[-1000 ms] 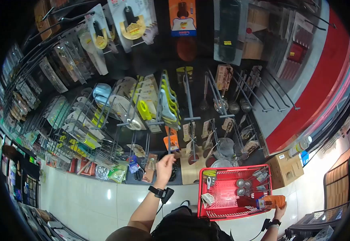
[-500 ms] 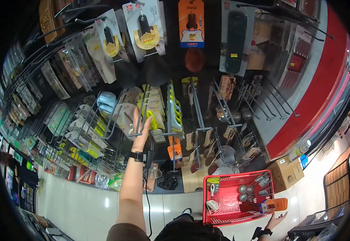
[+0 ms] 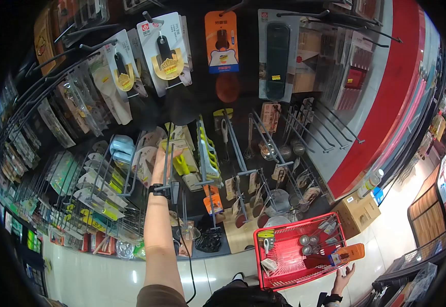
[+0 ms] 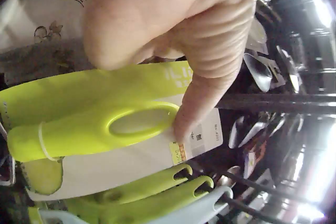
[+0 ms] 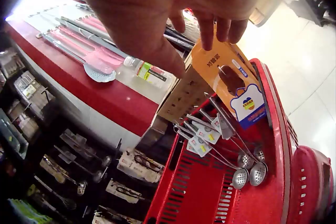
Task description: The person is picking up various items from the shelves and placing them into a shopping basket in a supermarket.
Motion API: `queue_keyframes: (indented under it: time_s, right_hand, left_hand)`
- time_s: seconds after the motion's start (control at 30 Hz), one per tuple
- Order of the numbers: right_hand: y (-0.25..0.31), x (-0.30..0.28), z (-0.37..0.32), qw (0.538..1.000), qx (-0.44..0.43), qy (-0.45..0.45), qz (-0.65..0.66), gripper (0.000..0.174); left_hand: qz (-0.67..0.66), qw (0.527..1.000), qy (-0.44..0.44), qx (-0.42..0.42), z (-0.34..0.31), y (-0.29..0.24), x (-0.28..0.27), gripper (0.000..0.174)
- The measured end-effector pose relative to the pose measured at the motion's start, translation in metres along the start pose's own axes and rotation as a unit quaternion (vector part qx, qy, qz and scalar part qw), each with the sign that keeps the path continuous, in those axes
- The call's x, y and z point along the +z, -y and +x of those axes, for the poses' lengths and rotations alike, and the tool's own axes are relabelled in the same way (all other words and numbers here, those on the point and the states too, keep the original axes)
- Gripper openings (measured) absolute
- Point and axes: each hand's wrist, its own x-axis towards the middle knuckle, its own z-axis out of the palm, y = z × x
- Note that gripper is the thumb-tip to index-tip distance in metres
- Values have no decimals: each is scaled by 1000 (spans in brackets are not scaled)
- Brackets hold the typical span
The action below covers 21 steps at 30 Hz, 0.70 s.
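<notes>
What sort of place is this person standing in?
Most likely a shop's kitchenware section: carded utensils hang in rows, a yellow price sticker shows on the card of a lime-green kitchen tool by the left hand, and a red shopping basket holds perforated ladles.

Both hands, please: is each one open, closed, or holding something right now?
Left hand: thumb on the carded green utensil; other fingers obscured, so whether it grips cannot be told.
Right hand: open, near the orange package, not gripping it.
</notes>
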Motion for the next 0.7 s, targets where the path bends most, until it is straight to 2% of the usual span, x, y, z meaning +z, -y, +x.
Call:
queue_keyframes:
  time_s: [0.1, 0.17, 0.2, 0.23, 0.3, 0.33, 0.37, 0.43, 0.57, 0.63, 0.7]
  right_hand:
    - [16, 3, -4, 1000, 3, 9, 11, 76]
    - [24, 7, -6, 1000, 7, 10, 19, 77]
    - [26, 10, -7, 999, 1, 26, 25, 75]
    - [27, 12, -7, 999, -5, 43, 30, 74]
    - [28, 17, -8, 998, 1, 53, 23, 71]
    - [29, 20, -8, 998, 8, 62, 16, 69]
    - [26, 24, -7, 998, 9, 64, 16, 69]
    - [22, 28, -3, 990, -75, 112, 42, 66]
    - [43, 36, -8, 990, -37, 128, 34, 66]
    - [41, 40, -7, 989, -41, 133, 45, 67]
    - [52, 42, -9, 987, -58, 146, 32, 66]
  left_hand:
    - [6, 1000, -5, 16, 0, 2, -4, 49]
    - [-4, 1000, -4, -2, -4, 3, -6, 47]
    - [26, 999, -3, 34, -11, 2, -4, 39]
    - [27, 999, -3, 34, -16, 1, -5, 39]
    - [-103, 995, -6, 6, -26, 0, -4, 31]
    - [-112, 993, 7, 34, -30, 0, -4, 23]
    - [-111, 993, 7, 34, -32, 0, -6, 23]
    - [-90, 996, -3, 15, -37, 1, -13, 18]
    - [-51, 998, -29, 35, -58, -13, -4, 14]
    - [-55, 997, -35, 44, -72, -14, -2, 13]
    - [2, 995, -65, 76, -88, -22, 2, 15]
